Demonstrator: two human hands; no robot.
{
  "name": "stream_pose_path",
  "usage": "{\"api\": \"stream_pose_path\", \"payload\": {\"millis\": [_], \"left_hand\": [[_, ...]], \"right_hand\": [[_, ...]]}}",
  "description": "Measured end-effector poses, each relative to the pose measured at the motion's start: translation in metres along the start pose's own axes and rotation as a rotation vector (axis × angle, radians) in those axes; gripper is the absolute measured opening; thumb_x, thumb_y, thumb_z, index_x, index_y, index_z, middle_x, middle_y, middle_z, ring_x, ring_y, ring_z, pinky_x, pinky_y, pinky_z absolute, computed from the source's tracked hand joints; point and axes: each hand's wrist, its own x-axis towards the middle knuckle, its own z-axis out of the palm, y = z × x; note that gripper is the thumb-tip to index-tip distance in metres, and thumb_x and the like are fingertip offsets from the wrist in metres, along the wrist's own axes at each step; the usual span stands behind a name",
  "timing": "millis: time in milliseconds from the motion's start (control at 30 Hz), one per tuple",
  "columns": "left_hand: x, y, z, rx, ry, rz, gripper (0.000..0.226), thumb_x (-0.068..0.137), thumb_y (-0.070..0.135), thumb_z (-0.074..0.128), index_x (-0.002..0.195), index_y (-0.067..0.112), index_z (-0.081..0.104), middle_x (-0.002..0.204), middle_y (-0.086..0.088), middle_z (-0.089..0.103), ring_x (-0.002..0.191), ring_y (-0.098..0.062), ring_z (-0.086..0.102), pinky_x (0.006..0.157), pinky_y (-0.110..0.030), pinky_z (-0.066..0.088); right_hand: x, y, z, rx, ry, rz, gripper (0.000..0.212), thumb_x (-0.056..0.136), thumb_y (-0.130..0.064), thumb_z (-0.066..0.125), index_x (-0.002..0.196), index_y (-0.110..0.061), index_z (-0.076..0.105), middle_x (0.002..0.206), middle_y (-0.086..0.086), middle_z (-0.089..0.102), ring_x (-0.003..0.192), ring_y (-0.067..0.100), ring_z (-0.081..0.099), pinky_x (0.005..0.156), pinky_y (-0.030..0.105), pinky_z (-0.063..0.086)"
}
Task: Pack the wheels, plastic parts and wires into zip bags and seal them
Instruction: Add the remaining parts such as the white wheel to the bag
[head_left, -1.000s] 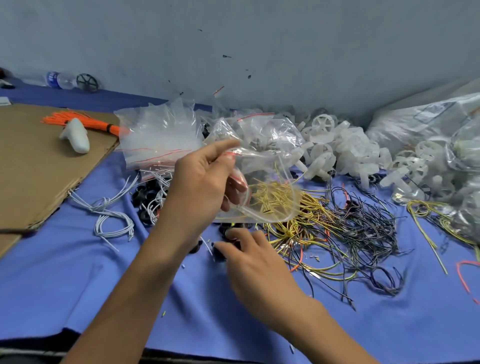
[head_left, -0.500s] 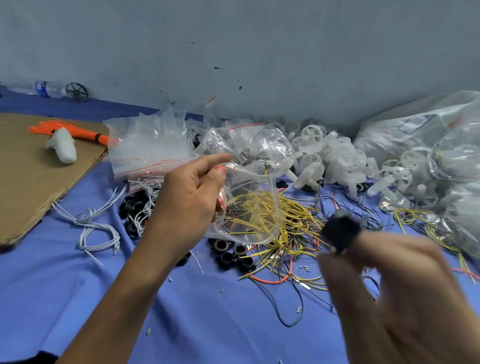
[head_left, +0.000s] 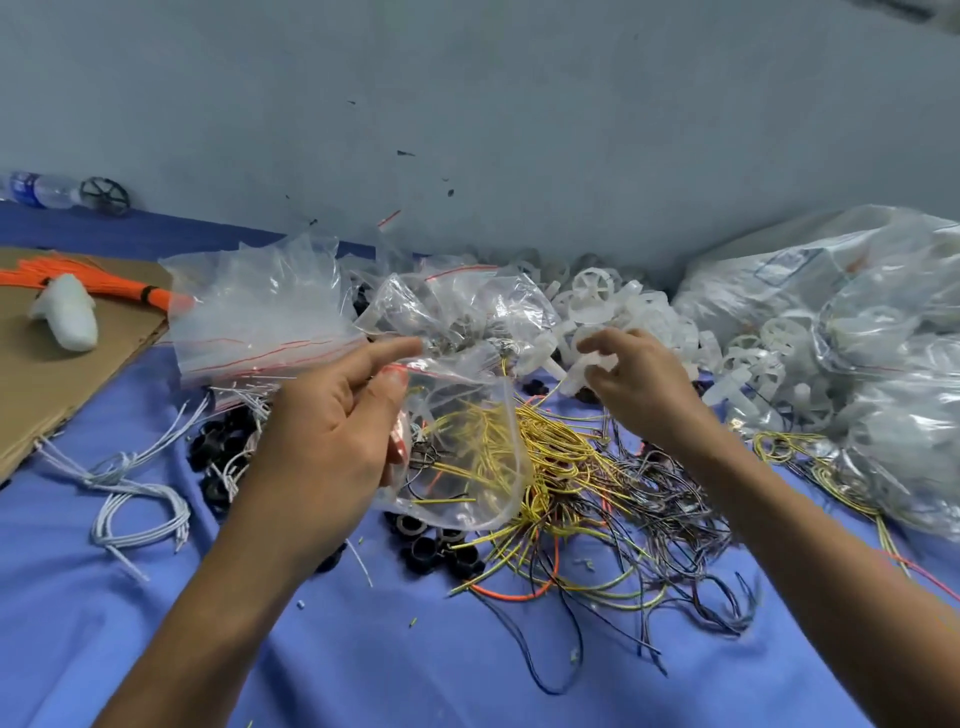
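Observation:
My left hand pinches the red-striped mouth of a clear zip bag and holds it above the blue cloth. Yellow wires show through the bag; I cannot tell which lie inside it. My right hand reaches to the pile of white plastic parts, its fingers curled round one white part. A tangle of yellow and dark wires lies under and right of the bag. Black wheels sit below the bag, and more black wheels lie left of my wrist.
A stack of empty zip bags lies at the back left. White wires trail beside a cardboard sheet carrying an orange wire bundle. Large filled plastic bags crowd the right. A water bottle lies by the wall.
My right hand picked a black wheel off the cloth, lifted it, then moved back to the white parts; the wheel is no longer in it. My left hand kept holding the bag.

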Motion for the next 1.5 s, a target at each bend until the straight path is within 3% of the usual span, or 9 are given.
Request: {"api": "stream_pose_path", "payload": {"millis": [133, 267, 600, 800, 967, 1100, 1267, 1333, 1500], "left_hand": [[-0.002, -0.002, 0.001, 0.014, -0.017, -0.006, 0.029, 0.090, 0.041, 0.050, 0.113, 0.044, 0.068, 0.047, -0.001, 0.053, 0.041, -0.010, 0.048, 0.043, -0.016, 0.037], [0.000, -0.005, -0.001, 0.044, -0.032, -0.038, 0.030, 0.090, 0.045, 0.048, 0.115, 0.051, 0.064, 0.050, -0.014, 0.048, 0.046, -0.017, 0.044, 0.046, -0.024, 0.036], [-0.001, -0.004, -0.003, 0.105, -0.022, -0.020, 0.024, 0.099, 0.040, 0.052, 0.117, 0.047, 0.066, 0.049, 0.014, 0.056, 0.043, -0.007, 0.050, 0.045, -0.013, 0.040], [-0.002, -0.003, -0.003, 0.121, -0.022, -0.031, 0.024, 0.098, 0.045, 0.051, 0.118, 0.053, 0.061, 0.048, 0.002, 0.048, 0.046, -0.018, 0.048, 0.046, -0.026, 0.037], [0.001, -0.001, 0.002, 0.113, 0.010, -0.010, 0.024, 0.101, 0.028, 0.052, 0.116, 0.037, 0.067, 0.045, 0.008, 0.049, 0.041, -0.005, 0.045, 0.044, -0.016, 0.037], [0.000, 0.001, 0.007, 0.085, 0.016, -0.005, 0.023, 0.100, 0.026, 0.052, 0.115, 0.037, 0.067, 0.046, 0.009, 0.049, 0.040, -0.004, 0.042, 0.042, -0.015, 0.035], [0.000, 0.004, 0.007, 0.090, 0.027, 0.014, 0.020, 0.101, 0.029, 0.051, 0.111, 0.035, 0.067, 0.047, 0.009, 0.051, 0.039, -0.005, 0.042, 0.042, -0.016, 0.035], [0.000, 0.004, 0.004, 0.110, 0.043, 0.023, 0.021, 0.102, 0.028, 0.050, 0.110, 0.034, 0.069, 0.044, 0.009, 0.045, 0.038, -0.003, 0.038, 0.041, -0.015, 0.032], [0.000, 0.005, -0.001, 0.250, 0.063, 0.050, 0.023, 0.101, 0.032, 0.052, 0.115, 0.032, 0.069, 0.050, 0.019, 0.052, 0.044, 0.000, 0.044, 0.051, -0.024, 0.038]], "right_hand": [[0.053, 0.041, 0.037, -0.465, -0.132, -0.111, 0.073, 0.084, 0.005, 0.053, 0.146, -0.029, 0.036, 0.151, 0.012, 0.032, 0.132, 0.033, 0.039, 0.090, 0.044, 0.053], [0.086, 0.054, 0.066, -0.680, -0.268, -0.295, 0.091, 0.085, 0.005, 0.055, 0.152, -0.039, 0.012, 0.149, 0.015, 0.028, 0.127, 0.037, 0.039, 0.080, 0.038, 0.057], [0.119, 0.054, 0.072, -0.657, -0.192, -0.291, 0.010, 0.096, -0.005, 0.052, 0.105, -0.005, 0.058, 0.106, 0.015, 0.057, 0.071, 0.019, 0.049, 0.065, 0.033, 0.051], [0.094, 0.064, 0.008, -0.236, -0.082, 0.005, 0.022, 0.098, -0.019, 0.050, 0.113, -0.005, 0.059, 0.117, 0.020, 0.058, 0.103, 0.037, 0.060, 0.082, 0.036, 0.043], [0.019, 0.036, -0.070, 0.579, -0.057, 0.003, 0.007, 0.096, -0.015, 0.058, 0.094, -0.016, 0.064, 0.089, 0.010, 0.067, 0.077, 0.018, 0.063, 0.066, 0.027, 0.048], [-0.049, -0.004, -0.104, 1.229, -0.205, -0.011, 0.030, 0.091, -0.017, 0.060, 0.118, -0.008, 0.066, 0.122, 0.013, 0.065, 0.112, 0.027, 0.063, 0.103, 0.042, 0.049], [-0.101, -0.070, -0.081, 1.481, -0.598, 0.161, 0.046, 0.058, -0.029, 0.091, 0.095, -0.005, 0.077, 0.106, 0.019, 0.072, 0.091, 0.029, 0.072, 0.079, 0.040, 0.061], [-0.106, -0.086, -0.068, 1.461, -0.589, 0.294, 0.024, 0.066, -0.019, 0.079, 0.082, -0.002, 0.077, 0.094, 0.018, 0.074, 0.078, 0.027, 0.074, 0.063, 0.032, 0.061], [-0.096, -0.092, -0.051, 1.497, -0.466, 0.369, 0.027, 0.079, -0.012, 0.061, 0.098, 0.006, 0.071, 0.109, 0.021, 0.071, 0.095, 0.034, 0.071, 0.074, 0.034, 0.061]]}}
